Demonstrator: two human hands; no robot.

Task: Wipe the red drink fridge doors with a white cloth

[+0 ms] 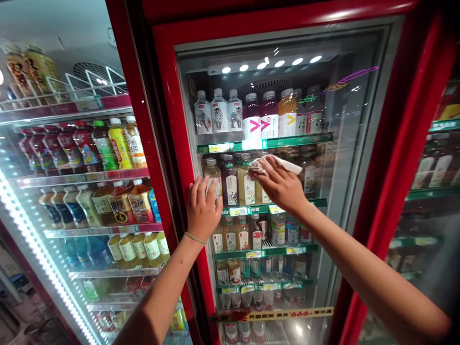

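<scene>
Far left: open cooler (53, 191) stacked with shelves of bottles, lit by a bright strip along its edge. Red and yellow-labelled drinks (118, 143) crowded on the second shelf down, amber ones below.

Next, left forearm rising from the bottom edge, angled up and slightly right, thin bracelet (194, 237) at the wrist. Left hand (203, 208) laid flat where the red door frame (172, 143) meets the glass door (345, 158), fingers (206, 184) spread apart and pointing up, palm pressed to the surface, gripping nothing.

Behind the glass: white-capped clear bottles (219, 115) on the top green shelf, purple and orange ones beside them, tea bottles (232, 184) one shelf lower.

Then the right hand (282, 184), back of the hand toward the camera, wrist bent, fingers curled over a white cloth (283, 165) and pressing it against the glass at the height of the second shelf. Cloth bunched under the fingertips, one end sticking out to the right. Right arm stretched long from the lower right corner, running up and left to the hand.

Far right: wide red frame, then another glass door (431, 191), dim, with green shelf edges.
</scene>
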